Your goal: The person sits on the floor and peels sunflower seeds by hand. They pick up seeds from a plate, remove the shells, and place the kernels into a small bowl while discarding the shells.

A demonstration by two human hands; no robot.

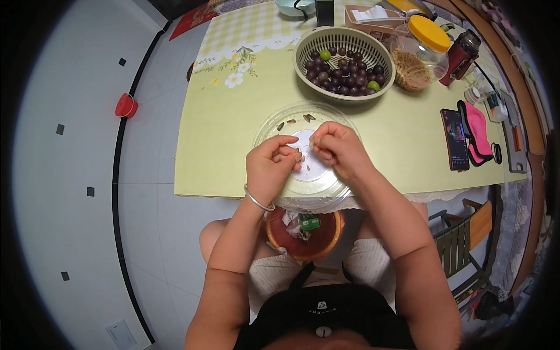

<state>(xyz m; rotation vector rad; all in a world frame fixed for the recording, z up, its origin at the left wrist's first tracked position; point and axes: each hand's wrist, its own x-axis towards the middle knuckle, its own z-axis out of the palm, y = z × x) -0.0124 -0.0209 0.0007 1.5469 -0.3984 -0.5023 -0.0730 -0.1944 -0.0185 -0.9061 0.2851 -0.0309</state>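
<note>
Both hands are over a round clear plastic tray (265, 133) near the table's front edge. My left hand (269, 168) wears a silver bangle at the wrist; its thumb and fingers pinch a small brownish seed (298, 153). Just to the right, my right hand (339, 150) has its thumb and forefinger pressed together, with a small pale bit at their tips that is too small to name. Several brown seeds (308, 118) lie in the far part of the tray. Smaller light-brown pieces (308, 168) rest on its whitish middle, partly covered by my hands.
A grey-green basket (303, 71) of dark grapes stands behind the tray. To its right are a yellow-lidded jar (424, 55) and a dark red flask (461, 58). A phone (455, 140) lies beside a pink item (478, 137). Below the table edge sits a reddish bin (318, 245).
</note>
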